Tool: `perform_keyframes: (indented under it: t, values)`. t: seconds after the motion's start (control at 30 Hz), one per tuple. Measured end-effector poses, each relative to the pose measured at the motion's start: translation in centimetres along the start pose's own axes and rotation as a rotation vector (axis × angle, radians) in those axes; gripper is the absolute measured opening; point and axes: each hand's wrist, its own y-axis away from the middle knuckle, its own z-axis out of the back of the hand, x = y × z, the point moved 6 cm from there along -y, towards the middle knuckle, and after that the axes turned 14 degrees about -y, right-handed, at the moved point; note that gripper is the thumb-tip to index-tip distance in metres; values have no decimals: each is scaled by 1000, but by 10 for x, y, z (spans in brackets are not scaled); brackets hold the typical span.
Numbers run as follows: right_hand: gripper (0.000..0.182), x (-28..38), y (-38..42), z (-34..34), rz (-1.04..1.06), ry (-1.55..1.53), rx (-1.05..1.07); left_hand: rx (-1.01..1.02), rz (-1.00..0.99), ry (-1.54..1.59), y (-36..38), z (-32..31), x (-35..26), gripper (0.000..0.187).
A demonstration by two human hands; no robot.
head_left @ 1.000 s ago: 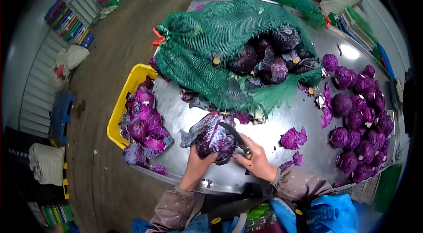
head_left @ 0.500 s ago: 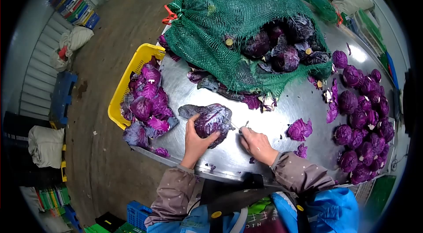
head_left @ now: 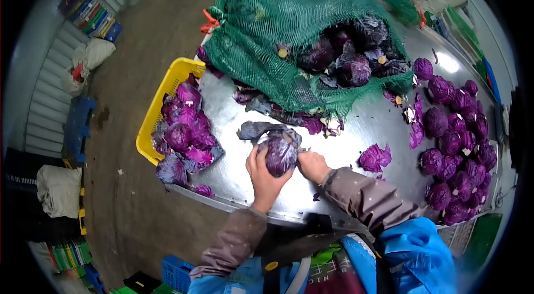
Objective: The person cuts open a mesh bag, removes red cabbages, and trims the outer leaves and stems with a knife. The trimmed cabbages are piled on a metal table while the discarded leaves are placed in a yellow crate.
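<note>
A red cabbage is gripped from its lower left by my left hand, the fingers curled round its side. A dark outer leaf sticks out behind it to the left. Against the cabbage's right side, my right hand is closed on a knife whose blade is mostly hidden now. Beyond both hands, trimmed leaves and stem pieces lie along the edge of a green net bag. Through the bag's opening, several untrimmed cabbages show.
A yellow crate full of purple leaves stands at the metal table's left edge. Trimmed cabbages crowd the right side. A loose leaf lies between them and my right hand. Blue crates stand on the floor below.
My left hand has turned the cabbage and shifted it slightly right. The right hand has come in left and up against it, and an outer leaf now stands away from the head.
</note>
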Motion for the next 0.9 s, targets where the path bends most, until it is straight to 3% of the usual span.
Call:
perform_keyframes:
  t: [0.2, 0.27, 0.33, 0.4, 0.47, 0.57, 0.63, 0.73, 0.77, 0.83, 0.9]
  values:
    - [20, 10, -2, 6, -50, -206, 153, 181, 104, 416, 23, 16, 59, 90]
    - [19, 31, 9, 17, -29, -211, 188, 293, 313, 491, 33, 32, 71, 91]
    - [23, 56, 15, 21, -34, -230, 207, 244, 252, 346, 34, 44, 73, 90]
    - [28, 76, 13, 19, 39, -221, 242, 182, 339, 278, 27, 46, 68, 89]
    - [35, 54, -10, 10, -45, -83, 263, 133, 333, 338, 28, 42, 79, 85]
    - [35, 21, -54, 25, -20, 18, 173, 111, 181, 255, 38, 48, 69, 85]
    - [34, 18, -90, 20, 16, 86, 141, 78, 202, 273, 46, 43, 75, 90]
    - [30, 61, -140, -1, 82, 81, 117, 41, 286, 430, 55, 34, 90, 88]
    - [30, 82, -160, -17, 108, 115, 209, 26, 332, 556, 56, 31, 94, 88]
    - [34, 127, -194, -32, 3, -105, 215, 21, 398, 727, 51, 31, 104, 86]
    - [40, 161, -226, -38, 52, -197, 193, -7, 391, 665, 31, 42, 120, 83]
